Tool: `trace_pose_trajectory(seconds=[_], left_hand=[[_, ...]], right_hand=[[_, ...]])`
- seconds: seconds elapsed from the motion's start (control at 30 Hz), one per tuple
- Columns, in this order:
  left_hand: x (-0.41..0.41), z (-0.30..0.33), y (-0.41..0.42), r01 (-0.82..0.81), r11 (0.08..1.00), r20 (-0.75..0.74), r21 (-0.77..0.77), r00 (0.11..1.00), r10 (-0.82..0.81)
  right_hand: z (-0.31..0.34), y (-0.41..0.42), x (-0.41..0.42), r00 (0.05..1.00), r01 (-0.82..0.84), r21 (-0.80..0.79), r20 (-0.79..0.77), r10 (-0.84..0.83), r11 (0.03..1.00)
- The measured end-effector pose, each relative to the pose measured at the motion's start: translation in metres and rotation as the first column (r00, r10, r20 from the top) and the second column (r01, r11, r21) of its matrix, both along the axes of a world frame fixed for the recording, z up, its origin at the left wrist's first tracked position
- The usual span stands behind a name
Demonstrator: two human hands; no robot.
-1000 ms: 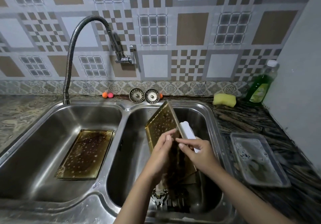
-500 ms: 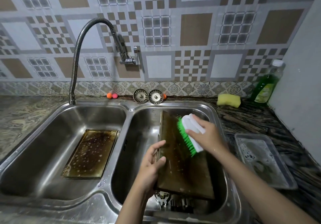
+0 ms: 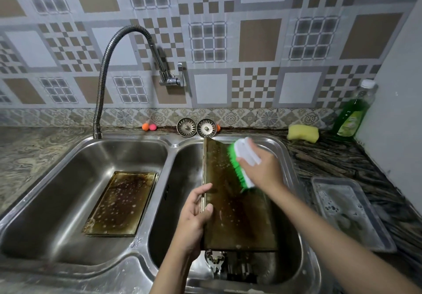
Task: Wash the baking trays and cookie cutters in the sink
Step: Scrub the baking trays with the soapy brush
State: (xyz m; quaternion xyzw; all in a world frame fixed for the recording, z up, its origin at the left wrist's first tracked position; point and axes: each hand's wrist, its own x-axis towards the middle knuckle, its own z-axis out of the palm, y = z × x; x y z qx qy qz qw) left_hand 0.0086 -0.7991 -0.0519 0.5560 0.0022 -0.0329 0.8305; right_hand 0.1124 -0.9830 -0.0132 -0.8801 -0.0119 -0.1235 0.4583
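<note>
The stained baking tray [image 3: 237,204] stands tilted in the right sink basin [image 3: 294,243], the left hand [image 3: 194,220] gripping its left edge with curled fingers while the right hand [image 3: 262,168] holds the green-bristled brush [image 3: 242,163], now nearer the tray's top than half a second ago. A second tray [image 3: 118,202] lies flat in the left basin; on the surface sit a sponge [image 3: 302,133], a soapy plastic container [image 3: 349,211] and a green soap bottle [image 3: 354,111] (label unreadable).

Light: dim, soft, even.
Glare: faint sheen on sink [image 3: 127,268] steel.
Blur: right hand [image 3: 262,168] and brush [image 3: 242,161] smeared.
Distortion: wide-angle bowing at edges.
Shadows: weak.
</note>
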Motion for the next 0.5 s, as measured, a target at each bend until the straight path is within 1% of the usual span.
trace_pose_trajectory(seconds=[0.07, 0.13, 0.17, 0.2, 0.27, 0.33, 0.37, 0.4, 0.47, 0.5], left_hand=[[0.006, 0.001, 0.002, -0.061, 0.996, -0.016, -0.063, 0.998, 0.06], [0.013, 0.002, 0.009, -0.134, 0.982, -0.023, -0.136, 0.991, 0.132], [0.015, 0.005, 0.014, -0.159, 0.972, -0.022, -0.175, 0.987, 0.157], [0.017, 0.006, 0.019, -0.183, 0.961, -0.024, -0.208, 0.983, 0.182], [0.018, 0.01, 0.026, -0.203, 0.95, -0.025, -0.236, 0.979, 0.203], [0.016, 0.01, 0.026, -0.197, 0.95, -0.026, -0.243, 0.98, 0.197], [0.015, 0.009, 0.024, -0.195, 0.949, -0.026, -0.247, 0.98, 0.195], [0.014, 0.008, 0.021, -0.188, 0.953, -0.032, -0.239, 0.982, 0.186], [0.013, 0.006, 0.014, -0.158, 0.974, -0.04, -0.164, 0.987, 0.153], [0.012, 0.006, 0.011, -0.14, 0.982, -0.035, -0.128, 0.99, 0.137]], right_hand=[[-0.009, 0.02, -0.037, 0.988, -0.15, 0.077, 0.049, 0.147, 0.986], [-0.026, 0.031, -0.077, 0.962, -0.273, 0.088, 0.054, 0.269, 0.958], [-0.037, 0.03, -0.089, 0.954, -0.3, 0.077, 0.042, 0.298, 0.951], [-0.046, 0.024, -0.092, 0.955, -0.296, 0.088, 0.041, 0.293, 0.951], [-0.062, 0.007, -0.078, 0.984, -0.178, 0.137, 0.016, 0.177, 0.974], [-0.066, 0.003, -0.068, 0.999, -0.035, 0.188, -0.012, 0.038, 0.982], [-0.063, 0.008, -0.07, 1.0, -0.011, 0.21, -0.022, 0.016, 0.978], [-0.058, 0.018, -0.075, 0.999, -0.031, 0.222, -0.018, 0.035, 0.975], [-0.045, 0.037, -0.092, 0.986, -0.167, 0.222, 0.025, 0.166, 0.961], [-0.039, 0.041, -0.094, 0.974, -0.227, 0.195, 0.053, 0.221, 0.954]])
